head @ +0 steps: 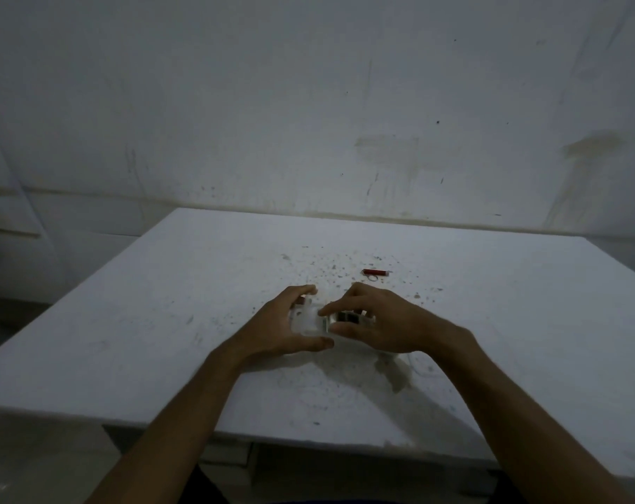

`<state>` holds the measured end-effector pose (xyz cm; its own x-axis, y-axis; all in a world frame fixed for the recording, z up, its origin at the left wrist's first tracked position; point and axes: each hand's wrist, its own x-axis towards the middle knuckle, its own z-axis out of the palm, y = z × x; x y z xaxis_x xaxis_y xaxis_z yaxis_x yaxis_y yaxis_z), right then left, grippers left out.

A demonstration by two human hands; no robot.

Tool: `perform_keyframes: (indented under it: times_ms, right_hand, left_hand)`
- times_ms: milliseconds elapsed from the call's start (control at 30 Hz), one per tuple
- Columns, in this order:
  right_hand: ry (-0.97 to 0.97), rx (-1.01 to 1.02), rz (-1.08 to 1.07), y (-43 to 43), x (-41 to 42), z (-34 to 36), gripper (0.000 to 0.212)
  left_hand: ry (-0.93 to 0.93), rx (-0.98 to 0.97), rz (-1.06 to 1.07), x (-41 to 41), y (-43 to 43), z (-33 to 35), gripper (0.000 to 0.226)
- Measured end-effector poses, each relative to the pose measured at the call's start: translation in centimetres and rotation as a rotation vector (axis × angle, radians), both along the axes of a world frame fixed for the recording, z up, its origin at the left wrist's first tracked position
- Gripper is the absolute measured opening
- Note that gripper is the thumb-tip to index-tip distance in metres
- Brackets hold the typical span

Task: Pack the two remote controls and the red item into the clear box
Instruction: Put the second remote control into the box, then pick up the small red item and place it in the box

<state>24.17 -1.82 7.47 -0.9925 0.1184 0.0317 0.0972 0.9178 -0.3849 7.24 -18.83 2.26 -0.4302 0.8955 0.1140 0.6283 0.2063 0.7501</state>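
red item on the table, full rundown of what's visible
The red item is a small, slim red cylinder lying flat on the white table, its long axis running left to right. A thin wire ring sits at its left end, and the right tip looks paler. The material is too small to tell. It lies beyond the right hand, apart from both hands and the box; nothing touches it but the table.

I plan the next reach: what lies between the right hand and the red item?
Head view: only bare table with small specks between right hand and red item.
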Motion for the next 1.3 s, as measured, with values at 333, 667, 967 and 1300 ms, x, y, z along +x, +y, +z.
perform_keyframes:
  times_ms: [333, 667, 967, 1300]
  right_hand:
    - [0.002, 0.001, -0.032, -0.2, -1.1, -1.9, 0.028]
    - [0.210, -0.118, -0.311, 9.0, -4.2, -0.2, 0.025]
    - [0.291, -0.009, -0.637, 13.5, -5.8, -6.2, 0.029]
    - [0.362, -0.163, -0.406, 9.7, -5.6, -3.5, 0.018]
  left_hand:
    - [-0.012, -0.004, -0.015, 0.1, -0.2, 0.5, 0.108]
    - [-0.245, 0.035, 0.077, -4.2, 2.7, 2.0, 0.082]
    - [0.139, 0.125, 0.242, -7.4, 7.3, -1.1, 0.020]
    - [-0.019, 0.329, 0.154, -3.7, 6.9, 0.8, 0.035]
